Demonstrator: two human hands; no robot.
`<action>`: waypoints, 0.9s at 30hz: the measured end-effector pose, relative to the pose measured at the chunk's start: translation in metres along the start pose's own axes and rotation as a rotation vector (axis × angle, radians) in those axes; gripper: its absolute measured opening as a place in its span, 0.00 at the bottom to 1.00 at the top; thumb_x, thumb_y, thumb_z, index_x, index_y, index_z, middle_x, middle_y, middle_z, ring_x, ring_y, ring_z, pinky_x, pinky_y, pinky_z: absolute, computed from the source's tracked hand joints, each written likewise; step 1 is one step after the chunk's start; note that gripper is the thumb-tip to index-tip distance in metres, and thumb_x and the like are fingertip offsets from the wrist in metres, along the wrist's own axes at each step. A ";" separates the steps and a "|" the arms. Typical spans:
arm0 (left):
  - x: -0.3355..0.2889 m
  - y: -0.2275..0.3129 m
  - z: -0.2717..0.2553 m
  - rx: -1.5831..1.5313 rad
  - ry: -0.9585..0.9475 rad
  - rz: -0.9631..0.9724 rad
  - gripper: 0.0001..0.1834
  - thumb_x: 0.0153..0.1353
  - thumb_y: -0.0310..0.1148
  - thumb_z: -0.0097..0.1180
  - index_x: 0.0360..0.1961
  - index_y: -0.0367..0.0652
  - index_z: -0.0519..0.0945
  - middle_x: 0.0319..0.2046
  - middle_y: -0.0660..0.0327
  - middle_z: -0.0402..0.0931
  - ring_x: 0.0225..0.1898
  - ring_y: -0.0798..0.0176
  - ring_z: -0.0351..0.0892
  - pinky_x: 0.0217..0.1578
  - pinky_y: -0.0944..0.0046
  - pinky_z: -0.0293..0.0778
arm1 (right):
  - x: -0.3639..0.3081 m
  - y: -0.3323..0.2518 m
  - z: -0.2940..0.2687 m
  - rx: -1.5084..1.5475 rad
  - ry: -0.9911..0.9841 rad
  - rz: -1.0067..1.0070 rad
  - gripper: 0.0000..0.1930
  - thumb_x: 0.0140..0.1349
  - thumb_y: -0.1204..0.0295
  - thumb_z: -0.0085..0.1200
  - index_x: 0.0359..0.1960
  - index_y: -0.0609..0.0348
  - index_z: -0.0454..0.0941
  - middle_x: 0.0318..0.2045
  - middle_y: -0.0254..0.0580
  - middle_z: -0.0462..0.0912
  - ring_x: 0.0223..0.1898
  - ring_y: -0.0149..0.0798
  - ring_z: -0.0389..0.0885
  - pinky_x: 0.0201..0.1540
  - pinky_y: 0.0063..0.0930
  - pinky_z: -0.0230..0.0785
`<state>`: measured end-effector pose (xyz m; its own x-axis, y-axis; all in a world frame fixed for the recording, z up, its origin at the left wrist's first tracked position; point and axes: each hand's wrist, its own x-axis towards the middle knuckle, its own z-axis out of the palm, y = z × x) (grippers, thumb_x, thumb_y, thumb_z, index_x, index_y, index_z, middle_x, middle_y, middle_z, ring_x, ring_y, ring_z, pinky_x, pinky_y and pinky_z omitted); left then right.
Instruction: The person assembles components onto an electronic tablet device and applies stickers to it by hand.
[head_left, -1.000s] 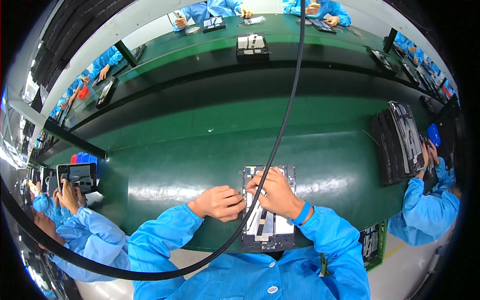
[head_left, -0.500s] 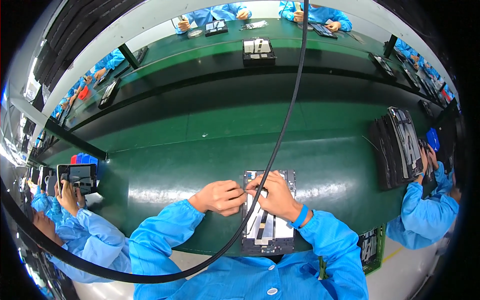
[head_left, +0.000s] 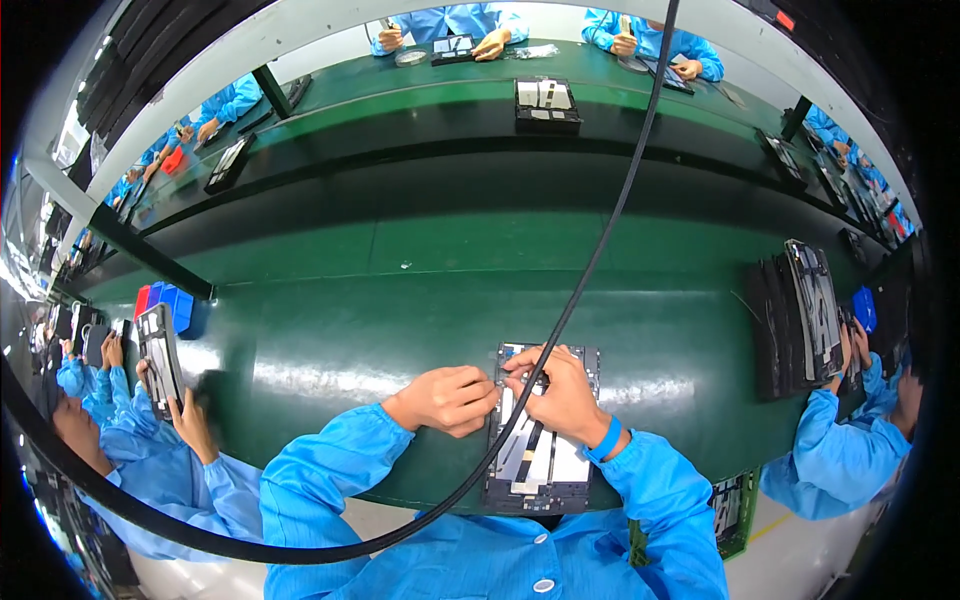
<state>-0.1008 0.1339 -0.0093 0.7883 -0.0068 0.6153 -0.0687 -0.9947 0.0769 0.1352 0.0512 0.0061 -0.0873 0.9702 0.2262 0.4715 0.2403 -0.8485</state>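
An opened tablet point(head_left: 572, 465) with pale battery panels and dark strips lies in front of me, near the table's front edge. My left hand point(head_left: 445, 400) is at its upper left edge, thumb and fingers closed together. Over the tablet's upper half, my right hand point(head_left: 562, 402) is closed in a pinch, its fingertips close to the left ones. Whatever either hand holds is too small or hidden to make out. A blue band point(head_left: 605, 438) circles my right wrist.
A black cable point(head_left: 575, 300) hangs across the view, passing in front of the tablet. At right stands a stack of tablets point(head_left: 815, 310) in black trays. A green crate point(head_left: 735, 515) sits below the table's edge. At left a co-worker holds a tablet point(head_left: 160, 355).
The view has shifted slightly. My hands stay at the tablet's upper part, the right fingertips a little farther from the left ones. The co-worker at left has tilted their tablet upright.
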 end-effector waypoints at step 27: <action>0.003 -0.005 0.002 -0.119 0.066 -0.138 0.24 0.43 0.25 0.66 0.45 0.33 0.90 0.33 0.57 0.85 0.37 0.53 0.86 0.36 0.57 0.84 | 0.012 -0.008 -0.006 0.114 -0.082 0.188 0.12 0.58 0.76 0.69 0.45 0.57 0.85 0.30 0.35 0.91 0.34 0.40 0.82 0.42 0.38 0.74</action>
<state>-0.0973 0.1392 -0.0093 0.7534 0.1399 0.6425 -0.0371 -0.9665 0.2539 0.1358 0.0606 0.0183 -0.0805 0.9965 0.0230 0.3846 0.0523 -0.9216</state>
